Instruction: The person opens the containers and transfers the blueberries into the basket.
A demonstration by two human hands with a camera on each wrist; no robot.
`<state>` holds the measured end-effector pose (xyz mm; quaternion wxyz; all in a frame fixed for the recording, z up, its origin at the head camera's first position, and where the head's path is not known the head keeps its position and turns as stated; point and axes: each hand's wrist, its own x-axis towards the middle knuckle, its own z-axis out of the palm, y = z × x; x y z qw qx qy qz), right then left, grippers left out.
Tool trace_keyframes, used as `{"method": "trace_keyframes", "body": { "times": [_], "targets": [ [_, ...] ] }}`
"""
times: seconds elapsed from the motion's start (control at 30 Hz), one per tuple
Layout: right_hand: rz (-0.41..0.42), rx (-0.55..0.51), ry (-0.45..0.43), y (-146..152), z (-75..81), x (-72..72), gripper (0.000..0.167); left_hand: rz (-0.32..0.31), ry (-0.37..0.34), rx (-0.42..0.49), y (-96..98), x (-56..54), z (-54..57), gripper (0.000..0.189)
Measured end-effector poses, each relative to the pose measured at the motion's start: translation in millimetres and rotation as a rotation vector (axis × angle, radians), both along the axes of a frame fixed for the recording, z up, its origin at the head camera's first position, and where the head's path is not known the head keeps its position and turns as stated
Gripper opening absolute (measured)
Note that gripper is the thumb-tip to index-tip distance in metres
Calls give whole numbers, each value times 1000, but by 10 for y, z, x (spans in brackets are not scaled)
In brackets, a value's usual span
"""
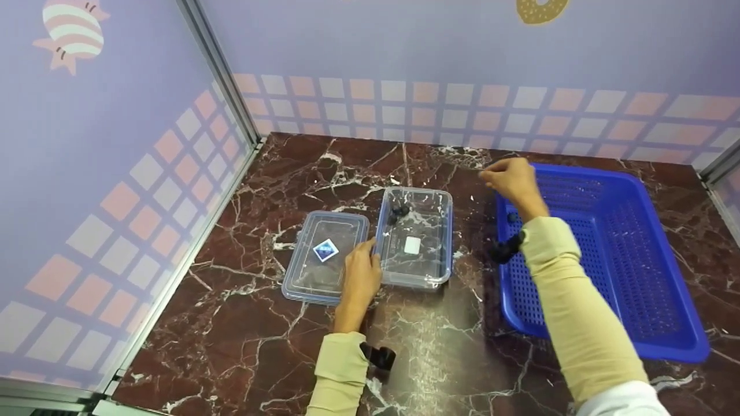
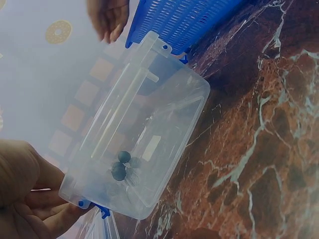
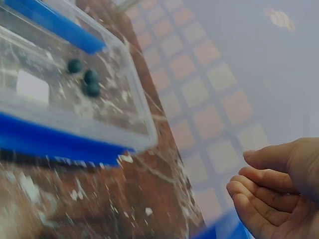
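Observation:
A clear plastic container (image 1: 414, 263) stands lidless on the table, a white square showing at its base. Three small dark balls, much like blueberries (image 2: 118, 172), lie together near its far left corner. My left hand (image 1: 362, 271) is at the container's left side, thumb and fingers gripping its edge beside a blue clip (image 2: 102, 210). My right hand (image 1: 511, 182) is raised above the far left corner of the blue basket (image 1: 673, 277). Its fingers are loosely curled, and nothing shows between them in the right wrist view. Another dark ball (image 1: 512, 217) shows at the basket's left side.
The container's clear lid (image 1: 309, 283), with a blue diamond label, lies flat to the left, partly under my left hand. Dark red marbled tabletop (image 1: 433, 358) surrounds everything. Patterned walls (image 1: 370, 52) border the back and left.

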<state>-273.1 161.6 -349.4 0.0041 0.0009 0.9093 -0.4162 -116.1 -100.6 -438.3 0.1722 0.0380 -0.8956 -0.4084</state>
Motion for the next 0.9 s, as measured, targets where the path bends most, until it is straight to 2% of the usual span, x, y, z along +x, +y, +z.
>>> {"method": "trace_keyframes", "body": {
  "times": [0.3,0.5,0.73,0.9],
  "targets": [
    [119,55,-8,-607,-146,73,21,10,11,-42,-19,2,9,33],
    [168,84,-6,-918,-268,119,21,12,4,-28,-22,-3,20,33],
    [183,114,-33,-1109,-440,159,20,8,1,-23,-6,17,6,32],
    [209,109,-6,-1171,-573,165,18,7,-1,-25,10,22,23,33]
  ]
}}
